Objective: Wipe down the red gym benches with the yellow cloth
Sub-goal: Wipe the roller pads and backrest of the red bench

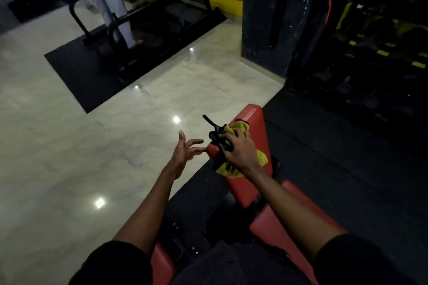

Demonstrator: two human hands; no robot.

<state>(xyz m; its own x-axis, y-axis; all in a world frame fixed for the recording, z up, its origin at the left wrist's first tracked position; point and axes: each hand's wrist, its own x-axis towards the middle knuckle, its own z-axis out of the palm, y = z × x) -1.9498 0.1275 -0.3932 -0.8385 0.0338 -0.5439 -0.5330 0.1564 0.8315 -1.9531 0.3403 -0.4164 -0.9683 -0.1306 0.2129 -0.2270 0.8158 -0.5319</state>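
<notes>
Head view: right hand [240,150] clamps yellow cloth [262,159] plus black item [214,135] on red gym bench [251,113] — left hand [183,152] spread open, just left.

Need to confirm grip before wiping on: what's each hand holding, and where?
Right hand grips the yellow cloth around its bunched middle, on the red bench pad, with an unidentifiable black item. Left hand holds nothing.

My one view comes from the camera on my head. It faces forward and down, wide-angled, with the red desk [253,118] close below and just right of centre. Left of the desk the pale floor [115,146] spreads away; far beyond the desk, up-left, a black mat [92,71] looks small and distant.
</notes>
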